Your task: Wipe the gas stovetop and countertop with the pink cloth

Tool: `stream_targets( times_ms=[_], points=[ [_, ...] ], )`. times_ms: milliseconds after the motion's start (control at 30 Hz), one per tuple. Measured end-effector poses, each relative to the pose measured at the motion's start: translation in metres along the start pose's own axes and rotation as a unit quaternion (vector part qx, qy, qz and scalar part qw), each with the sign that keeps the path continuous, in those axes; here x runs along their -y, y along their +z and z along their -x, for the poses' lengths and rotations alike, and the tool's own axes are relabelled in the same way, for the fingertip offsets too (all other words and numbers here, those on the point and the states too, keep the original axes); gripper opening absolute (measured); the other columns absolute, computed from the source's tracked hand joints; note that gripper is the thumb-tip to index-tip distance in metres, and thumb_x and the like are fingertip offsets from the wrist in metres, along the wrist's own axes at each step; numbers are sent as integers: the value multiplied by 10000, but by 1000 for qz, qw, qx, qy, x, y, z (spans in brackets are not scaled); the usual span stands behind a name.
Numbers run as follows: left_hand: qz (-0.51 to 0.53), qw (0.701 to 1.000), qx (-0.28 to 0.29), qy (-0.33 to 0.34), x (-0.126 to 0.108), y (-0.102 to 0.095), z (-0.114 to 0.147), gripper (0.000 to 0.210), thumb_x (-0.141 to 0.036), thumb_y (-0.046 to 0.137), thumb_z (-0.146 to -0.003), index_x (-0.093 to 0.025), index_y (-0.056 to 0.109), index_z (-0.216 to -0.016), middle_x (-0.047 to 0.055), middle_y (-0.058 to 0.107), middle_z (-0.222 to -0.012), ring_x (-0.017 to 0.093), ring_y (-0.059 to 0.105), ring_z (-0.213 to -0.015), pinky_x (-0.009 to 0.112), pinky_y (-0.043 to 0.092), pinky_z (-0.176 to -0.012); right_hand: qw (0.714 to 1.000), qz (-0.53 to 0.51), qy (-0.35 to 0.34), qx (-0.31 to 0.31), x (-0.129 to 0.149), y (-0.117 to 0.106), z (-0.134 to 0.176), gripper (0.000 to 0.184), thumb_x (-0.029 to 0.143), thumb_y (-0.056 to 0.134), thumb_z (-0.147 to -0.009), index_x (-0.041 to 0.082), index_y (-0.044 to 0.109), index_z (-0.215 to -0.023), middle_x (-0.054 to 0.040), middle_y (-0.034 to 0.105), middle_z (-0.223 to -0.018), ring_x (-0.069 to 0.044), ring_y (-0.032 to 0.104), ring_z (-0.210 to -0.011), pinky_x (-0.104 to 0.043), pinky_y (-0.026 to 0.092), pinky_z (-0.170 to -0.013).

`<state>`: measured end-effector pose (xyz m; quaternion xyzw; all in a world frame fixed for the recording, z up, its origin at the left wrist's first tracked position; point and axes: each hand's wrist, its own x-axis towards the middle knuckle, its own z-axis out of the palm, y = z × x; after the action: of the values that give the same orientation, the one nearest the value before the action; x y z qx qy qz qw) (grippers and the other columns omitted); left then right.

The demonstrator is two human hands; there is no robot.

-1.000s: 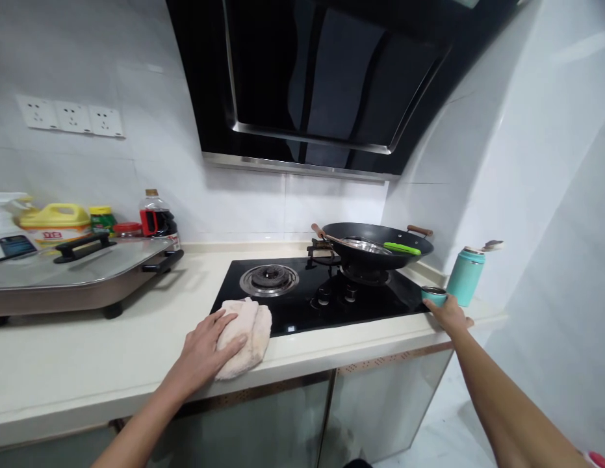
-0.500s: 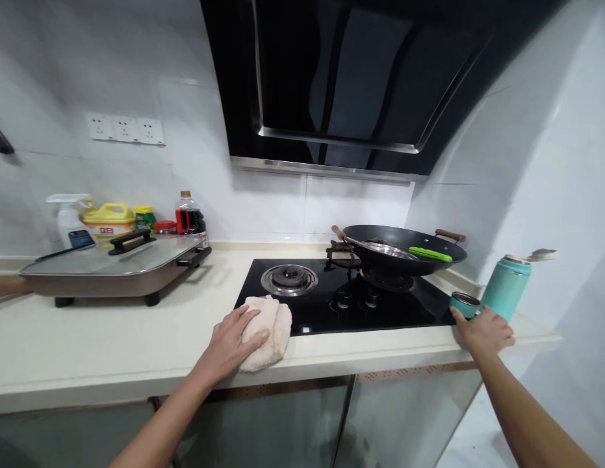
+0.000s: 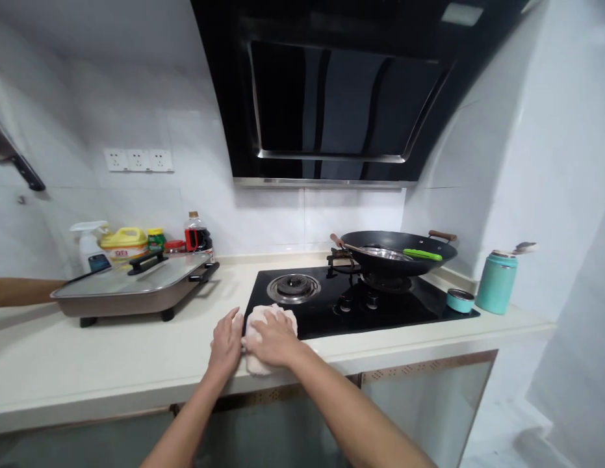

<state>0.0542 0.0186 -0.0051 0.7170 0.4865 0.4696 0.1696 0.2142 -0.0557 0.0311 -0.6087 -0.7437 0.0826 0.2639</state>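
Note:
My right hand (image 3: pixel 273 337) lies over a folded pale pink cloth (image 3: pixel 256 365), gripping it with the fingers across its top. The cloth rests over the front left corner of the black gas stove (image 3: pixel 326 325) and the counter edge. Just left of the cloth is my left hand (image 3: pixel 227 341), its fingers stretched out and holding nothing. Behind the cloth sits the uncovered left burner (image 3: pixel 293 287).
A black wok (image 3: pixel 351 242) with a green-handled utensil stands on the right burner. Right of the stove are a teal lid (image 3: pixel 460 301) and teal flask (image 3: pixel 497 283). At left, another person's arm (image 3: pixel 24 292) reaches behind a lidded electric pan (image 3: pixel 121 300). A range hood (image 3: pixel 331 162) overhangs.
My right hand has left the teal lid and moved left onto the cloth. My left hand has let go of the cloth and shifted to its left side.

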Motion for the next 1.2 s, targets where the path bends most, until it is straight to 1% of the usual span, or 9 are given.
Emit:
stream_targets(
  times_ms=[67, 133, 233, 333, 467, 633, 800, 1000, 1200],
  points=[
    [15, 1000, -14, -14, 5, -2, -4, 633, -545, 254, -1000, -138, 620, -1317, 195, 632, -1413, 315, 542, -1365, 520, 378, -1199, 1000, 2, 7, 13, 3, 8, -9, 735, 723, 546, -890, 304, 545, -1494, -101, 362, -1690, -390, 261, -1560, -615, 204, -1231],
    [4, 1000, -1, -15, 5, -3, -4, 609, -555, 251, -1000, -173, 651, -1256, 171, 665, -1370, 306, 568, -1334, 499, 396, -1180, 1000, 8, 20, 7, -12, 3, -12, 796, 723, 600, -847, 316, 510, -1525, -69, 382, -1687, -331, 295, -1559, -538, 210, -1255],
    [-41, 998, 39, -12, -7, -3, 3, 581, -601, 285, -989, -236, 699, -1171, 121, 706, -1309, 320, 585, -1306, 528, 394, -1152, 997, 16, 79, -11, -54, -22, -9, 847, 665, 603, -855, 251, 447, -1577, -95, 397, -1679, -288, 345, -1544, -460, 243, -1255],
    [-84, 993, 80, -2, -22, -3, 10, 556, -601, 311, -983, -261, 732, -1111, 100, 735, -1242, 334, 606, -1268, 564, 379, -1124, 987, 30, 155, -35, -96, -52, -5, 738, 548, 524, -924, 188, 467, -1566, -148, 381, -1679, -317, 323, -1558, -490, 230, -1255],
    [-125, 986, 104, 34, -30, -2, 13, 515, -588, 360, -987, -273, 754, -1090, 93, 738, -1197, 325, 616, -1231, 550, 378, -1098, 981, 31, 184, -43, -118, -69, 6, 656, 411, 477, -949, 160, 485, -1555, -162, 396, -1668, -327, 310, -1565, -516, 219, -1263],
    [-185, 974, 115, 68, -23, 3, 14, 476, -574, 429, -983, -262, 748, -1149, 117, 701, -1252, 329, 590, -1256, 546, 384, -1095, 996, 8, 86, -33, -113, -62, 50, 614, 389, 530, -915, 217, 566, -1504, -65, 481, -1629, -225, 387, -1530, -382, 253, -1272],
    [-240, 956, 116, 122, -14, 10, 15, 555, -591, 464, -949, -198, 711, -1253, 190, 627, -1379, 363, 510, -1365, 555, 389, -1097, 994, -30, 51, -97, -150, -83, 121, 559, 320, 540, -871, 214, 651, -1409, -78, 578, -1545, -239, 498, -1445, -430, 341, -1237],
    [-246, 952, 116, 141, -10, 13, 15, 606, -614, 454, -921, -182, 695, -1272, 201, 625, -1376, 380, 523, -1334, 543, 431, -1057, 977, -10, 104, -187, -200, -124, 185, 484, 296, 500, -859, 210, 691, -1295, -100, 676, -1386, -262, 612, -1278, -445, 446, -1135],
    [-243, 954, 119, 131, -9, 14, 14, 615, -621, 456, -912, -186, 699, -1272, 195, 631, -1369, 389, 527, -1327, 545, 447, -1042, 945, 79, 182, -258, -231, -149, 196, 453, 332, 469, -850, 225, 694, -1228, -85, 708, -1257, -256, 652, -1151, -392, 495, -1036]
  ],
)
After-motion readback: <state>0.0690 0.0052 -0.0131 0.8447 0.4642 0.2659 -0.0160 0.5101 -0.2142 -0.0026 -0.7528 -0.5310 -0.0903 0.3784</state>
